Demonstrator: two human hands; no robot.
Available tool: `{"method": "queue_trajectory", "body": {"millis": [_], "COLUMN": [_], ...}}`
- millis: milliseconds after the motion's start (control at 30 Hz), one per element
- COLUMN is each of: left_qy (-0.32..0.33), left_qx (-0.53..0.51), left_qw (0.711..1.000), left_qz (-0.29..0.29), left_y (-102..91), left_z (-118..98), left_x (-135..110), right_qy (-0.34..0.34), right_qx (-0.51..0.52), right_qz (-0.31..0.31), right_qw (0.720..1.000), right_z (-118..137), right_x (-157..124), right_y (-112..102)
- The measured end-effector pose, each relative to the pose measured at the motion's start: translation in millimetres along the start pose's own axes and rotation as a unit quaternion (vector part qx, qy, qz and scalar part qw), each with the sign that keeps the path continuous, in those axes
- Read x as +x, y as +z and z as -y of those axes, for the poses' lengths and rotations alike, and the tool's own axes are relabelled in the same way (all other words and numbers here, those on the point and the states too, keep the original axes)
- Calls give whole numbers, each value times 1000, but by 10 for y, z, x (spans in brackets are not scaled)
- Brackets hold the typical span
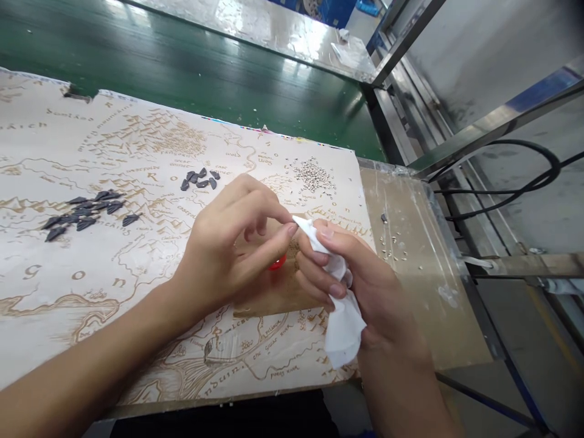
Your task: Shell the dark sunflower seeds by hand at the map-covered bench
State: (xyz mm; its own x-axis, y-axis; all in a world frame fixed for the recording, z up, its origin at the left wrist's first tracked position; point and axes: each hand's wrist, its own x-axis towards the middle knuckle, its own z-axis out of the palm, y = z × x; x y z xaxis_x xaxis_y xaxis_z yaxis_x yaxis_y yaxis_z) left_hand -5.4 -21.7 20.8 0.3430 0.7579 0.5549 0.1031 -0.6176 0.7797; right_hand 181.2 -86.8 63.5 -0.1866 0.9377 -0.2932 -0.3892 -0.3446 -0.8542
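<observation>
My right hand is shut on a crumpled white tissue, and the tissue's tip touches the fingertips of my left hand. The curled left fingers sit above a small red object, mostly hidden, so its shape is unclear. Beneath both hands lies a tan wooden piece. Everything rests on a pale wooden board engraved with a map. Dark grey leaf-shaped pieces lie in a cluster at its left, a smaller group lies near the middle, and tiny beige pieces are heaped beyond my hands.
A green belt surface runs behind the board, with a shiny metal-edged table beyond it. To the right, a plastic-covered board holds scattered beige bits. Metal framing and black cables stand further right.
</observation>
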Motion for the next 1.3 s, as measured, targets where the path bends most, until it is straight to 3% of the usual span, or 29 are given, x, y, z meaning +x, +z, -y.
{"method": "queue_trajectory", "body": {"millis": [100,333,433,633,800,933,1033,1067,1133,1200,1233,1267,1300], "left_qy": [4,11,-7,-118,-131,-132,-128,-127,-124,-113,-103,-92,-86], "left_qx": [28,84,66,-52,-81,-76,-71,-66,-44,-10,7,24,43], "left_qw": [1000,995,996,991,988,988,989,990,991,994,994,995,994], "left_qz": [-10,-52,-58,-29,2,11,10,8,3,-8,-19,-36,-55], "left_y": [9,-49,-93,-103,-82,-74,-71,-72,-84,-117,-144,-181,-228], "left_z": [8,26,9,-20,17,57,82,84,77,56,44,35,29], "left_x": [-15,28,64,90,71,55,47,46,55,87,114,148,190], "right_qy": [15,8,-17,-98,-115,-145,-214,-242,-285,-235,-226,-199,-162], "right_qx": [25,81,47,-8,-20,-79,-204,-271,-428,-509,-536,-556,-572], "right_qz": [36,39,6,-106,-135,-203,-295,-346,-454,-497,-542,-547,-525], "right_qw": [999,996,999,990,984,965,909,865,728,662,606,593,610], "right_z": [32,104,156,188,172,162,232,278,397,526,585,634,672], "right_x": [15,-46,-86,-115,-132,-200,-305,-353,-469,-605,-674,-738,-795], "right_y": [17,59,64,29,-44,-211,-497,-635,-963,-1323,-1496,-1653,-1790]}}
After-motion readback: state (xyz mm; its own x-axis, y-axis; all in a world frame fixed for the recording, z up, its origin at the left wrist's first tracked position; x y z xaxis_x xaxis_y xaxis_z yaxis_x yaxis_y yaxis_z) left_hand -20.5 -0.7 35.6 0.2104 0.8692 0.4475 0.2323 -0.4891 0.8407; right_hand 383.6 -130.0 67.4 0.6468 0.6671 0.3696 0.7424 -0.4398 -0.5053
